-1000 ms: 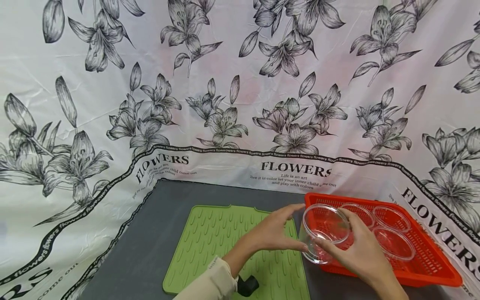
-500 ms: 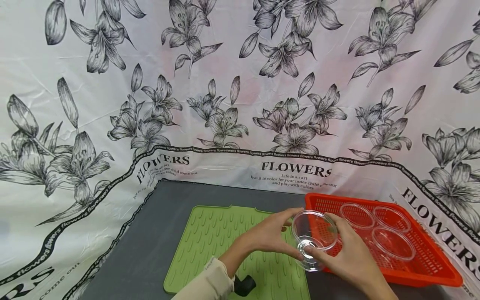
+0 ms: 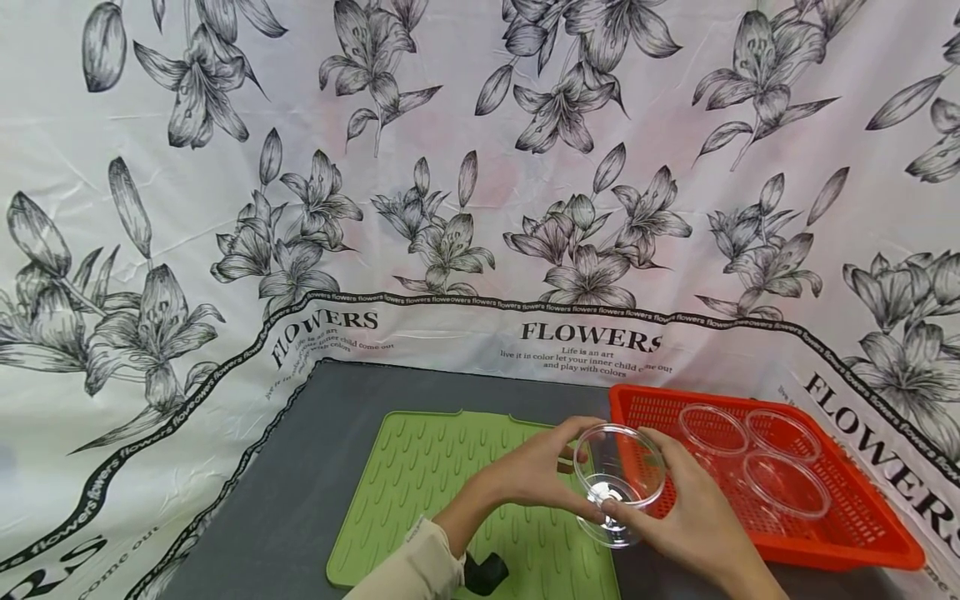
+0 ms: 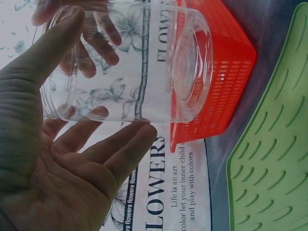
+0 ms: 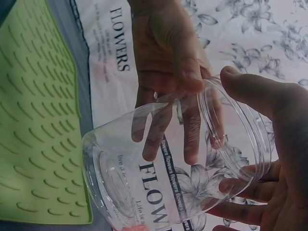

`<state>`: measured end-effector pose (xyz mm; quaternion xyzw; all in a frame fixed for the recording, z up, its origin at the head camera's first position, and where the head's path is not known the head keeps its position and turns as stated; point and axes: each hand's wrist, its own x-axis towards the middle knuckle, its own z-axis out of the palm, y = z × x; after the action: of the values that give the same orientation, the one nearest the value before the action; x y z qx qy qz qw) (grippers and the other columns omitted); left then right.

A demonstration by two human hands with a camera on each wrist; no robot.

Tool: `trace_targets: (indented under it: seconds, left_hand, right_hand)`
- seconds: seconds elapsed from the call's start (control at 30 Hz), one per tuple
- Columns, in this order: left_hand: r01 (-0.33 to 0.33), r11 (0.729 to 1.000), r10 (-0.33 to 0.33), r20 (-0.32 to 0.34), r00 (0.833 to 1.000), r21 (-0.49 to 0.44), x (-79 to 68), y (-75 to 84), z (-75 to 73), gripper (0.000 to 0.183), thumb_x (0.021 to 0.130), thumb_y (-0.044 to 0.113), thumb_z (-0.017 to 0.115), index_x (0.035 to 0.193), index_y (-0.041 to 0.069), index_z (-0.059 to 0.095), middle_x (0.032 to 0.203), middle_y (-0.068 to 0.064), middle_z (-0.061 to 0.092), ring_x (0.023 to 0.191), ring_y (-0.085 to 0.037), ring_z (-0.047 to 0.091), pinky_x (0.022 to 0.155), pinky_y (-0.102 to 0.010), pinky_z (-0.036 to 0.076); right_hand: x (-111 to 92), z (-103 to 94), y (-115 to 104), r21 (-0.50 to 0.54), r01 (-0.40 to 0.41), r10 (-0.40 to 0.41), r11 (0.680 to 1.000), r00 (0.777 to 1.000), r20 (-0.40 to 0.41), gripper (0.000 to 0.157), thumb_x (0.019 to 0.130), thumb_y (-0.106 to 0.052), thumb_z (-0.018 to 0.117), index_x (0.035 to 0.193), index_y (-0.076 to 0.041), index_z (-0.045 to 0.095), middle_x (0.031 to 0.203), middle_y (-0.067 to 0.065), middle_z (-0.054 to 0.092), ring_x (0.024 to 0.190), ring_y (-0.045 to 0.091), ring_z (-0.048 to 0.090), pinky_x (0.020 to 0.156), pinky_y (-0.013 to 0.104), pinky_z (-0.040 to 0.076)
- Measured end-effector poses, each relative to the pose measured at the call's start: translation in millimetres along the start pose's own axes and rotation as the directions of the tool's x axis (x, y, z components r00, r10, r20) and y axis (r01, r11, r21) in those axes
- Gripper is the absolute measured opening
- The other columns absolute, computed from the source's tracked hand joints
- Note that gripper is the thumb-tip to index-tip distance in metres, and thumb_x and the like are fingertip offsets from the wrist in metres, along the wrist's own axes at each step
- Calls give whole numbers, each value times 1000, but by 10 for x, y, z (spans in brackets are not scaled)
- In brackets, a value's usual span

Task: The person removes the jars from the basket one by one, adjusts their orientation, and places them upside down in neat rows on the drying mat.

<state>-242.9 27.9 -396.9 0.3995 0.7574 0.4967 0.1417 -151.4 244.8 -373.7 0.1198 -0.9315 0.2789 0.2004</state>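
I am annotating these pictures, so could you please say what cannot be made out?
Head view: lower wall of the clear jar, partly behind the right hand.
Head view: near side of the red basket, partly behind that hand.
Head view: near right corner of the green mat, beyond the bottom edge.
Left wrist view: wrist of the right hand, cut off by the top edge.

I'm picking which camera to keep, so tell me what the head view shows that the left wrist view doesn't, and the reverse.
Only the head view: three more clear jars in the red basket, and a pale sleeve. Only the left wrist view: the palm of the left hand, creases showing. Both: that hand, the right hand, the held jar, the basket, green mat and flower-print cloth.
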Motion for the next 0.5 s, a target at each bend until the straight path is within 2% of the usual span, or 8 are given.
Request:
trace_targets:
  seconds: [0.2,0.5]
  left_hand:
    - [-22,999,22,6,1000,-47,-9,1,6,98,75,19,92,152,40,35,148,9,49,120,-6,59,101,-29,55]
    - [-37,998,36,-23,999,-48,-19,-39,17,96,75,19,92,151,39,36,151,6,49,117,-4,59,94,-21,55]
  right_hand:
    - [-12,5,-12,10,-9,8,1000,1000,3,95,73,-52,89,143,-4,47,135,16,60,118,39,61,90,64,55]
    - [-19,25,-8,7,-17,16,1000,1000,15,99,74,-55,87,150,-9,43,139,15,57,120,39,60,90,65,54]
